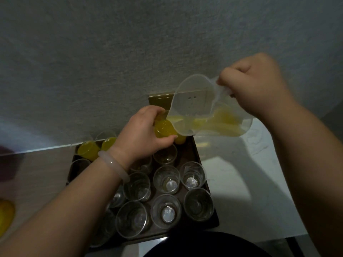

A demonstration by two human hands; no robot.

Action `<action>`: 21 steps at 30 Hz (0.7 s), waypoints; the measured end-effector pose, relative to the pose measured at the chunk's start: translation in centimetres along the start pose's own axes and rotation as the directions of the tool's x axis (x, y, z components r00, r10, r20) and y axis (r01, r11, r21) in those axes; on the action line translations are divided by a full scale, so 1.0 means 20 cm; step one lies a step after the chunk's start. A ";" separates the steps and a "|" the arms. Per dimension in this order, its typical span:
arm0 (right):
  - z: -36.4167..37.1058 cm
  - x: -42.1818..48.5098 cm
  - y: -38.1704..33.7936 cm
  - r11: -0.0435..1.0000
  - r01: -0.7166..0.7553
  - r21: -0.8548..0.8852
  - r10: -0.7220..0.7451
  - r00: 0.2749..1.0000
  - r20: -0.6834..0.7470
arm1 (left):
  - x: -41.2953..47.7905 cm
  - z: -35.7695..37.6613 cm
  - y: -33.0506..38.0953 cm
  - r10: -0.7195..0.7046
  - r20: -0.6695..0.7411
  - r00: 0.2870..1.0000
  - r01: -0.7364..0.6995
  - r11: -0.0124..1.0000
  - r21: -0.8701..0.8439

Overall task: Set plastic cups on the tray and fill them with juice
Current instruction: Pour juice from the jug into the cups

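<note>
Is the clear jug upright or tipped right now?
Tipped. The jug leans spout-down over the held cup, juice pooled at its lip.

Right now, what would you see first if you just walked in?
The clear pitcher, tipped by the right hand at upper right, pours yellow juice into a cup that the left hand grips over the far end of the dark tray. Nearer, rows of empty clear cups fill it.

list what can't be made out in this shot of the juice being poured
Head view only:
- Cup being filled: wrapped by the left hand, pitcher lip in front; level unclear.
- Left cups on the tray: hidden under the left forearm; count unknown.
- Yellow object: blurred, cut by left edge.
- Dark round shape: cut by bottom edge.
</note>
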State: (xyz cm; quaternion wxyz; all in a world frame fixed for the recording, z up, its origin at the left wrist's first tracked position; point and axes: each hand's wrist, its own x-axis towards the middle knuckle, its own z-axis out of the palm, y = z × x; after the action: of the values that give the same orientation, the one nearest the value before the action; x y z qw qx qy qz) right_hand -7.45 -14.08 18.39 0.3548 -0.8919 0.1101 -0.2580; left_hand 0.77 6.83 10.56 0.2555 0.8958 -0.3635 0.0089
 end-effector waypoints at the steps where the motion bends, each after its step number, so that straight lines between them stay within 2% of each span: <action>1: 0.00 -0.01 0.03 0.999 -0.018 0.042 0.019 0.999 -0.033 | 0.00 0.00 0.00 0.002 -0.017 1.000 -0.002 1.000 -0.004; 5: 0.01 -0.05 0.15 0.970 -0.120 0.212 0.148 0.981 -0.122 | -0.01 0.00 0.00 -0.047 -0.032 0.998 0.045 0.997 -0.059; 9: -0.01 -0.10 0.25 0.880 -0.243 0.409 0.328 0.933 -0.151 | 0.00 0.01 0.00 -0.081 -0.012 0.997 0.078 0.986 -0.147; 11: -0.02 -0.12 0.30 0.874 -0.294 0.387 0.384 0.905 -0.182 | 0.01 0.01 0.01 -0.068 0.000 0.998 0.067 0.984 -0.168; 13: -0.03 -0.12 0.34 0.881 -0.302 0.364 0.403 0.882 -0.245 | 0.01 0.02 0.01 -0.057 0.008 0.998 0.057 0.980 -0.190; 16: -0.03 -0.14 0.36 0.790 -0.323 0.521 0.514 0.812 -0.275 | 0.02 0.04 0.03 -0.027 0.008 1.000 0.028 0.976 -0.218; 18: -0.01 -0.15 0.36 0.739 -0.313 0.596 0.559 0.779 -0.284 | 0.02 0.05 0.06 0.005 0.050 0.999 0.007 0.972 -0.234; 21: 0.00 -0.16 0.36 0.715 -0.306 0.628 0.584 0.755 -0.297 | 0.04 0.06 0.09 0.090 0.137 0.986 -0.064 0.981 -0.184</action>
State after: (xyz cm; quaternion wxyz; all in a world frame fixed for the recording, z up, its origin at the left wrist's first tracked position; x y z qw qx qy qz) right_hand -10.32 -18.08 12.15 0.6067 -0.6053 0.3345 -0.3920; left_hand -0.07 4.63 10.51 0.3073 0.8527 -0.4150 -0.0791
